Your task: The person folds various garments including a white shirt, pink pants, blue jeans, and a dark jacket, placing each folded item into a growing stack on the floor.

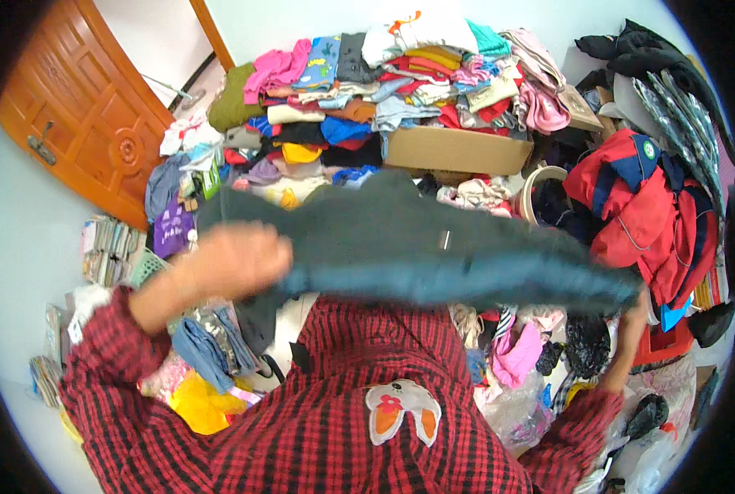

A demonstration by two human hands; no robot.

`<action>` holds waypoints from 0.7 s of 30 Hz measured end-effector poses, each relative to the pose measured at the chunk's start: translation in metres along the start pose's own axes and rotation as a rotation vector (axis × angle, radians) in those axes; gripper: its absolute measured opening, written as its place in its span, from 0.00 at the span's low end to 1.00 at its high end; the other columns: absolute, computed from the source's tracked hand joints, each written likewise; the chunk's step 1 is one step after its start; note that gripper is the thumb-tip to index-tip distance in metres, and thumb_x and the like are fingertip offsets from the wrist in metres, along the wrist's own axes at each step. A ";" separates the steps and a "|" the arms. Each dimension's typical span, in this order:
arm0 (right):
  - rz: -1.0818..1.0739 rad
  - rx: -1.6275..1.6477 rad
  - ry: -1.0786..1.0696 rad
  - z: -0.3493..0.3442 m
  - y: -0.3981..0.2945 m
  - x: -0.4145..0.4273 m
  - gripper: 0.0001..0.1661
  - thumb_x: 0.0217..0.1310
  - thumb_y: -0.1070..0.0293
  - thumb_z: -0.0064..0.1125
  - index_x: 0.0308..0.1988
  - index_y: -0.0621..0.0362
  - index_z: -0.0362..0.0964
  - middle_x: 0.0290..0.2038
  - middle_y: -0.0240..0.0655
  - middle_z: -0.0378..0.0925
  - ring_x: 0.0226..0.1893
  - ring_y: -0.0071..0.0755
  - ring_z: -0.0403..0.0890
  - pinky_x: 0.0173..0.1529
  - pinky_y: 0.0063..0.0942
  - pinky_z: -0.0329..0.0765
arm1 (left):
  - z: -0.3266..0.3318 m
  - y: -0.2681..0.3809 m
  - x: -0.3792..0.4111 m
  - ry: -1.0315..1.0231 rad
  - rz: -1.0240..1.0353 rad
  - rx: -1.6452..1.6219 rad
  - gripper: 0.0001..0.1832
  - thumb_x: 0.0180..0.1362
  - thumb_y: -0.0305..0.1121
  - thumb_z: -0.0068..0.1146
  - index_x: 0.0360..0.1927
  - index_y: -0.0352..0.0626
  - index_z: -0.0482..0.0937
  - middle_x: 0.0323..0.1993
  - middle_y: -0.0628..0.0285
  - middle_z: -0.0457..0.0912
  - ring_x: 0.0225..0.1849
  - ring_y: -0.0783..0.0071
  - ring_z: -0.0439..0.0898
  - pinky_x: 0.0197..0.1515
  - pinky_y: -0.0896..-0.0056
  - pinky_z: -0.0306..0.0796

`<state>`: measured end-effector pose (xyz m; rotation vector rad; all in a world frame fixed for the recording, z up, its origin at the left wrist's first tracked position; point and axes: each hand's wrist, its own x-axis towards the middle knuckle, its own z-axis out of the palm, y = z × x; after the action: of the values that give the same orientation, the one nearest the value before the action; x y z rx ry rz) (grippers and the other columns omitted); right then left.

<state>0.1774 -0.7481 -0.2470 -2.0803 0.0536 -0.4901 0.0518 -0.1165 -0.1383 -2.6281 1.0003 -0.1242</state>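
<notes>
A dark grey-green garment with a blue inner side (pixel 404 228) is stretched across the view in front of my chest, blurred by motion. My left hand (pixel 244 253) is closed on its left part, the fingers curled. At the garment's right end is my right hand (pixel 638 302), mostly hidden by the cloth, so its fingers do not show. Behind the garment stand piles of folded clothes (pixel 342 111) against the wall.
A cardboard box (pixel 457 151) lies among the piles. On the right are a red and navy jacket (pixel 645 210) and plastic bags (pixel 515 410). Folded jeans (pixel 203 352) and yellow cloth (pixel 200 401) lie at lower left. A wooden door (pixel 89 105) stands at upper left, books (pixel 108 247) below it.
</notes>
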 end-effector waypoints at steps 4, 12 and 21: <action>0.244 -0.210 -0.470 0.007 0.152 -0.153 0.16 0.51 0.71 0.45 0.40 0.63 0.73 0.37 0.37 0.76 0.38 0.32 0.73 0.44 0.28 0.69 | 0.061 0.124 -0.064 -0.267 0.007 -0.725 0.09 0.50 0.30 0.49 0.34 0.41 0.66 0.26 0.58 0.70 0.28 0.62 0.78 0.28 0.65 0.73; 0.421 -0.372 -0.734 0.083 0.183 -0.223 0.16 0.55 0.64 0.49 0.38 0.64 0.74 0.34 0.45 0.77 0.35 0.40 0.77 0.39 0.32 0.71 | 0.065 0.097 -0.043 -0.715 0.126 -0.983 0.30 0.53 0.51 0.54 0.49 0.35 0.67 0.40 0.48 0.76 0.38 0.50 0.78 0.39 0.54 0.72; -0.033 -0.224 -1.108 0.317 0.006 0.018 0.34 0.60 0.44 0.46 0.43 0.69 0.72 0.34 0.46 0.78 0.36 0.36 0.77 0.41 0.31 0.72 | 0.115 0.037 0.109 0.292 -0.470 -1.021 0.14 0.56 0.42 0.49 0.36 0.41 0.74 0.42 0.52 0.76 0.47 0.61 0.74 0.48 0.61 0.68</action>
<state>0.3099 -0.4980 -0.3910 -2.3006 -0.5928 0.7159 0.1324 -0.1833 -0.2628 -3.8506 0.5517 -0.1267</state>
